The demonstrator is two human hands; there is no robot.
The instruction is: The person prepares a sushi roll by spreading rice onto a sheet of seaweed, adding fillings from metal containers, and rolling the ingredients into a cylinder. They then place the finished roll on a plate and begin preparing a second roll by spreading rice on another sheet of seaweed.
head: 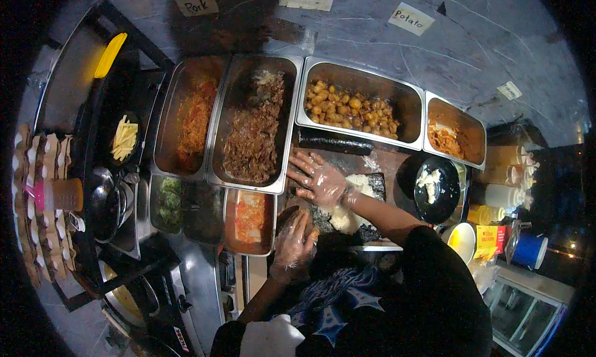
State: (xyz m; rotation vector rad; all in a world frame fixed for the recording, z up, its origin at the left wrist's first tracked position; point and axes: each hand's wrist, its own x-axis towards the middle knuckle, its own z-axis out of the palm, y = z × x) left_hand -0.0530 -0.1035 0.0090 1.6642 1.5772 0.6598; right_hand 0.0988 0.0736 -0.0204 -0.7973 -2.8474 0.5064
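My right hand (321,177), in a clear plastic glove, is palm down with spread fingers beside the steel pan of shredded brown meat (253,143). White rice (344,219) lies on dark seaweed sheets (372,233), partly hidden by my right hand and forearm. My left hand (294,245), also gloved, is nearer my body, beside a small pan of red and orange food (249,217). Its fingers are bent; whether it holds anything cannot be told. A long black seaweed roll (334,142) lies beyond my right hand, below the pan of small potatoes (354,103).
Pans of orange shreds (198,124), green food (168,201) and orange-red food (447,140) surround the work area. A black bowl with rice (436,189), a white bowl (461,240) and sauce bottles (500,196) stand right. Egg trays (51,170) and a frying pan (123,292) are left.
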